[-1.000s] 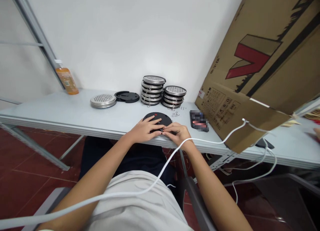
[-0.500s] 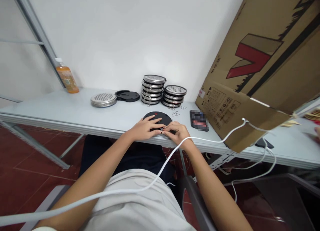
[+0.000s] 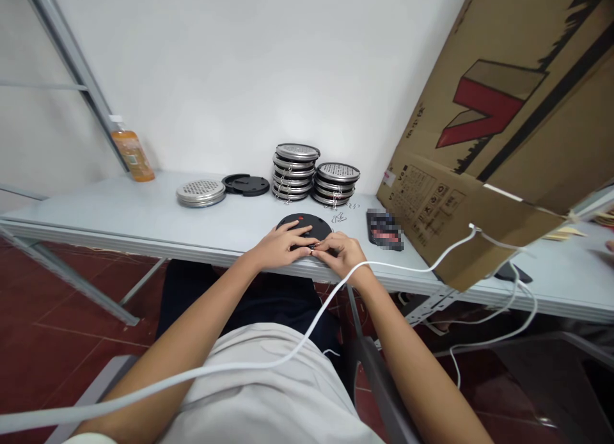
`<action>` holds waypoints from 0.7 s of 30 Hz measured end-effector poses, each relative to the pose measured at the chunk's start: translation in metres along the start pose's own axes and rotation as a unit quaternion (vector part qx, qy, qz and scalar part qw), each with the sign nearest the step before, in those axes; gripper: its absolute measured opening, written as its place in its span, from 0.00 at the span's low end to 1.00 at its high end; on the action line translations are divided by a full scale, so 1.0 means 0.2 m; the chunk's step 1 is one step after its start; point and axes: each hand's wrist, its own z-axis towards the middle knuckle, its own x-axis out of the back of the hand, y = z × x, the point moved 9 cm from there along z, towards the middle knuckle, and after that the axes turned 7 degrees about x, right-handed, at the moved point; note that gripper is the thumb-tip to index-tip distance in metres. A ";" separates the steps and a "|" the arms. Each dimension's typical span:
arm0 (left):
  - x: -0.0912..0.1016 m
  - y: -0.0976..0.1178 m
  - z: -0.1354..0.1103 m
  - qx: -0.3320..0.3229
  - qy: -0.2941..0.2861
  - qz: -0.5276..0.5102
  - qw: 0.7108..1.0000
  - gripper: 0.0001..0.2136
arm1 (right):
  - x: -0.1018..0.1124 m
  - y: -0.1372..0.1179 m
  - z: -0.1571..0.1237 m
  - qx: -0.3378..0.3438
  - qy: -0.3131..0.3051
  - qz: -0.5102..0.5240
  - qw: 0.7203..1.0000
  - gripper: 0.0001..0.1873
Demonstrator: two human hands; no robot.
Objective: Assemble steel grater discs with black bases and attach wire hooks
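A black round plastic base (image 3: 314,225) with a small red mark lies near the table's front edge. My left hand (image 3: 283,245) rests across it with fingers stretched out and spread, its thumb at the front rim. Against that same rim my right hand (image 3: 341,252) is closed in a pinch, thumb and forefinger meeting the left fingertips. What sits in the pinch is small and mostly hidden. Bent wire clips (image 3: 338,218) lie loose just behind the base. Two stacks of perforated metal discs on black bases, a taller stack (image 3: 293,173) and a shorter stack (image 3: 336,183), stand behind, with wire clips on their sides.
Left of the stacks lie a perforated metal disc (image 3: 200,191) and another black base (image 3: 247,185). An orange bottle (image 3: 133,151) stands at the far left. A blurred dark object (image 3: 384,229) and a large cardboard box (image 3: 441,175) are at right. A white cable (image 3: 259,366) crosses over my right forearm.
The view has shifted slightly. Both hands stay at the front rim of the black base, with only tiny movement of the fingers.
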 end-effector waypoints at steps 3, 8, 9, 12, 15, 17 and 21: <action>0.00 0.01 0.00 -0.007 0.005 -0.002 1.000 0.20 | 0.00 0.00 0.00 0.001 0.006 -0.003 1.000 0.04; 0.00 0.01 0.00 -0.003 0.014 0.011 1.000 0.21 | 0.01 0.00 -0.01 0.000 0.018 -0.002 1.000 0.03; 0.00 0.01 0.01 -0.003 0.015 0.012 1.000 0.20 | 0.01 0.00 -0.01 -0.001 0.020 0.002 1.000 0.04; 0.01 0.01 0.01 0.002 0.022 0.007 1.000 0.19 | 0.02 -0.01 -0.02 -0.001 0.031 0.006 0.999 0.04; 0.01 0.02 0.01 0.008 0.024 0.004 1.000 0.19 | 0.02 -0.01 -0.02 0.005 0.033 0.007 0.999 0.05; 0.01 0.01 0.01 0.013 0.022 0.002 1.000 0.19 | 0.02 -0.02 -0.02 0.011 0.033 0.003 0.999 0.05; 0.02 0.01 0.01 0.020 0.021 0.000 1.000 0.20 | 0.02 -0.03 -0.02 0.028 0.034 -0.025 0.999 0.06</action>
